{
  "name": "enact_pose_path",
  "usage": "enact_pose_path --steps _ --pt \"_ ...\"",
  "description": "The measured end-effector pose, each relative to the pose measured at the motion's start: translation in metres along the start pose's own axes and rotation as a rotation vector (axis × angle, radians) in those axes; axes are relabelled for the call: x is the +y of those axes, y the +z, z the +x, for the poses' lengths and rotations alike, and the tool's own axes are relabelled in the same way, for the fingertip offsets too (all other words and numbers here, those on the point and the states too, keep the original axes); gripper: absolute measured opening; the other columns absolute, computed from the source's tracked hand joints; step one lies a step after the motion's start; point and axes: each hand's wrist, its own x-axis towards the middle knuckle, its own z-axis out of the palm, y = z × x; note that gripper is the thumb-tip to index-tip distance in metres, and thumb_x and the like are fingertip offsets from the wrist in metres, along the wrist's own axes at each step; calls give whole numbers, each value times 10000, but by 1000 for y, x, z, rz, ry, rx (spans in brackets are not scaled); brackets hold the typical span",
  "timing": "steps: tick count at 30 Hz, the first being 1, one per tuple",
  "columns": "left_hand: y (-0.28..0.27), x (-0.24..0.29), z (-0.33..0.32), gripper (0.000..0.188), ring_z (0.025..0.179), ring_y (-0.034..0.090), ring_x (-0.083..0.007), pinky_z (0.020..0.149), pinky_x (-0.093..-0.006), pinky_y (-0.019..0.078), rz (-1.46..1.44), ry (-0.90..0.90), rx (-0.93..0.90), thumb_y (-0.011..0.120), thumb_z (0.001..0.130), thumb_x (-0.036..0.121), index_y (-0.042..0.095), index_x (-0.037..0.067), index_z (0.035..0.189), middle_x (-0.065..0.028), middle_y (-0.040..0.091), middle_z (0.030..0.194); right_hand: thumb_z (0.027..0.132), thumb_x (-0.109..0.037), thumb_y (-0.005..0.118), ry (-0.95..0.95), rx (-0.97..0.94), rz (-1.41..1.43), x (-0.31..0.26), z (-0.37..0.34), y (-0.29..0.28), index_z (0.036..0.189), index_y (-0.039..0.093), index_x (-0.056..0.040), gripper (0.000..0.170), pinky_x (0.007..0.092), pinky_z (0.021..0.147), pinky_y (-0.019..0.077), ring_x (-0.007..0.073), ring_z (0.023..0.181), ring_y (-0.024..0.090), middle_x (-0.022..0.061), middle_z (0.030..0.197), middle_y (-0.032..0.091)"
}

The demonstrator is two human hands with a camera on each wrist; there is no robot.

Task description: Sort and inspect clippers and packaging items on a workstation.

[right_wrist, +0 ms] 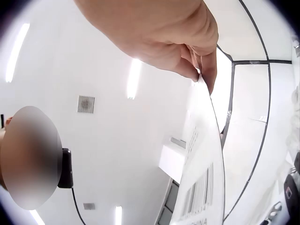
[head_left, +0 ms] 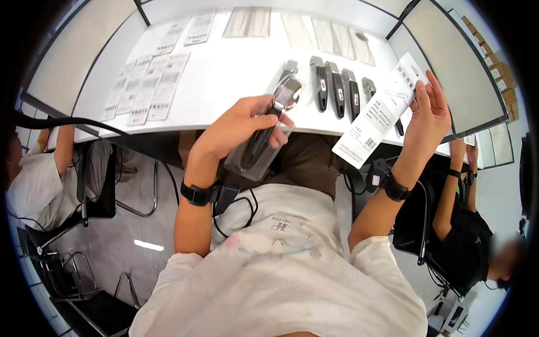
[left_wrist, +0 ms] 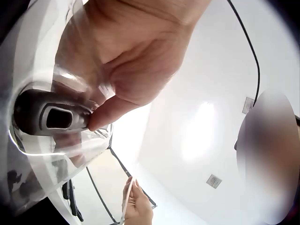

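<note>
My left hand [head_left: 238, 124] grips a clear plastic blister shell [head_left: 234, 163] over my lap at the table edge. Inside the shell lies a black-handled tool [head_left: 259, 143] with a shiny metal head. In the left wrist view its handle end [left_wrist: 32, 112] shows a hanging hole, with the thumb pressed beside it. My right hand [head_left: 429, 121] pinches a white printed backing card [head_left: 379, 115] near its top end, between thumb and fingers. The card tilts over the table's right front, its barcode side showing. In the right wrist view the card [right_wrist: 201, 159] hangs from the fingertips.
Several black-handled tools [head_left: 338, 92] in clear shells lie in a row at right on the white table [head_left: 219, 78]. Printed cards [head_left: 149, 90] are spread at left; clear packs [head_left: 247, 22] lie along the back. Partition walls [head_left: 457, 62] flank the table. People sit on both sides.
</note>
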Motion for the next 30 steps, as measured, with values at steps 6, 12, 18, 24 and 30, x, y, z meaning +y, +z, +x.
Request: enact_pose_path --steps 6,12,18,24,30 --pt "7 -8 6 401 831 692 -221 750 -336 580 -200 -16 -42 515 992 57 480 -97 1360 -201 673 1140 920 -34 709 -74 1 10 2 -7 16 1159 687 44 252 198 683 549 73 807 644 36 941 641" --pt "21 -6 10 424 955 708 -288 767 -325 572 -374 -33 -30 521 989 76 456 -93 1372 -262 641 1244 937 -18 680 -156 136 24 2 -25 36 1114 632 38 191 216 664 537 124 837 673 94 1094 629" --pt "27 -6 13 406 1016 699 -304 778 -323 568 -411 39 113 498 1000 70 452 -87 1372 -274 634 1241 925 2 692 -55 -61 63 -2 -45 57 1137 595 0 232 176 604 464 125 823 698 96 1089 611" --pt "19 -7 11 388 1140 674 -340 798 -302 559 -379 104 333 502 997 82 473 -140 1315 -213 661 1076 938 -47 702 -116 47 107 -8 -37 48 1125 582 16 231 230 682 550 159 862 705 102 1055 633" --pt "25 0 6 395 1078 700 -282 829 -273 549 -428 123 222 520 989 96 485 -146 1299 -264 684 1058 923 -54 722 -16 -18 225 -10 -40 42 1179 565 23 310 278 753 590 169 884 698 109 1050 658"
